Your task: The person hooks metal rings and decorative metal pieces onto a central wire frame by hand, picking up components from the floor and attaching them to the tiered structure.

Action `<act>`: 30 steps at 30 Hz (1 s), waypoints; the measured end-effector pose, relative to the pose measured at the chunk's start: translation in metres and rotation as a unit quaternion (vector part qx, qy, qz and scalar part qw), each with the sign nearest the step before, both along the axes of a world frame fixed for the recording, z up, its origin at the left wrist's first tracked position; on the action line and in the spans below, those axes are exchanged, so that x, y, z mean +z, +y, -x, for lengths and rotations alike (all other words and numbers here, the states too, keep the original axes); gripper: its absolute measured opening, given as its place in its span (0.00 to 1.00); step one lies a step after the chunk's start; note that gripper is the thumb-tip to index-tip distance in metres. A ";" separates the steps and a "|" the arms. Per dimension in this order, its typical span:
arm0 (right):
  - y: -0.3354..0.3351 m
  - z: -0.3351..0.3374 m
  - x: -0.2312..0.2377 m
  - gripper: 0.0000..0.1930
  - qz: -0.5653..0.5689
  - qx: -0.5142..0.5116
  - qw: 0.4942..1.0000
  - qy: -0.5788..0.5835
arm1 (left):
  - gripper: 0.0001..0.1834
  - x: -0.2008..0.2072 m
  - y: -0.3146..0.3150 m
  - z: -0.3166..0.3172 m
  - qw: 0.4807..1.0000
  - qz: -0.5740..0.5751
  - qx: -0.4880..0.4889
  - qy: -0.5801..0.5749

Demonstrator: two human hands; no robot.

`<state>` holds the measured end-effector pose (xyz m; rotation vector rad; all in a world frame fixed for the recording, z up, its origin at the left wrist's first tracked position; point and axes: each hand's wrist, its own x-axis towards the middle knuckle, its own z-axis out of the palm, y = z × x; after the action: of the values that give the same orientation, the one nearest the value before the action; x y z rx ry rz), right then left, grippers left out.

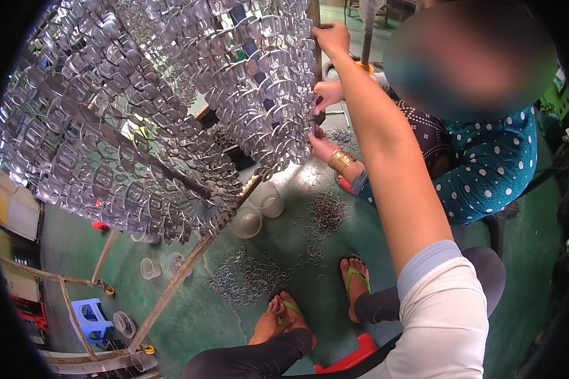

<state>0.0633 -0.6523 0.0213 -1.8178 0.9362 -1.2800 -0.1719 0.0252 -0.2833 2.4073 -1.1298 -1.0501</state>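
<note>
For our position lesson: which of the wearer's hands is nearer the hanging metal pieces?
Right. The right hand is raised at the right edge of the hanging metal pieces; the left hand is low, beside a foot.

Silvery looped metal pieces, hanging in dense rows, upper left to centre.

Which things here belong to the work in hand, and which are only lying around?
Work in hand:
hanging metal pieces, by the right hand
their rack
curved metal bits on floor, probably

Apparently just lying about:
blue stool
round tub beside it
</note>
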 end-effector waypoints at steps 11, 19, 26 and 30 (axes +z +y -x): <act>0.022 -0.005 0.003 0.24 -0.022 -0.036 0.999 -0.001 | 0.47 0.008 -0.003 0.001 1.000 -0.004 0.001 0.002; 0.018 0.000 -0.002 0.14 0.019 -0.047 0.993 -0.109 | 0.47 0.000 0.001 0.001 0.999 0.032 -0.001 0.001; 0.007 0.026 -0.012 0.15 -0.017 0.089 0.978 -0.190 | 0.47 -0.006 -0.003 0.004 0.999 0.031 -0.008 -0.007; 0.026 0.034 -0.005 0.16 0.036 -0.013 0.983 -0.180 | 0.46 -0.004 0.005 0.005 0.999 0.028 -0.004 -0.029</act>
<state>0.0297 -0.6262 0.0163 -1.5567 0.7236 -1.6103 -0.1773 0.0303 -0.2876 2.4052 -1.1724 -0.9447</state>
